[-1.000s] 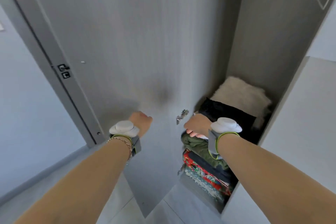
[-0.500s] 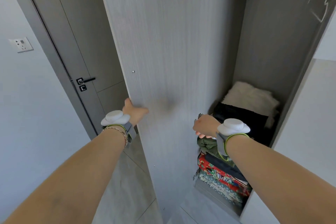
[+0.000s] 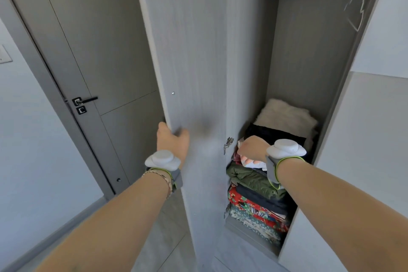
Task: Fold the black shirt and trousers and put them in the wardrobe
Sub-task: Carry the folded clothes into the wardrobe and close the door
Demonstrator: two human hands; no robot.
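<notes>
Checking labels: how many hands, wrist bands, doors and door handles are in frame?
hands: 2, left hand, right hand
wrist bands: 2
doors: 2, room door, wardrobe door
door handles: 1
total: 7

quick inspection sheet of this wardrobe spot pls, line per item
surface: wardrobe open, lower part filled with clothes
job's things: black clothes folded atop the stack, in front of a white fluffy fold
clutter: wire hangers hang upper right
grippers: left hand grips the door edge; right hand at the stack's top, grasp unclear
cables: nothing seen
surroundings: room door shut; socket on the wall
</notes>
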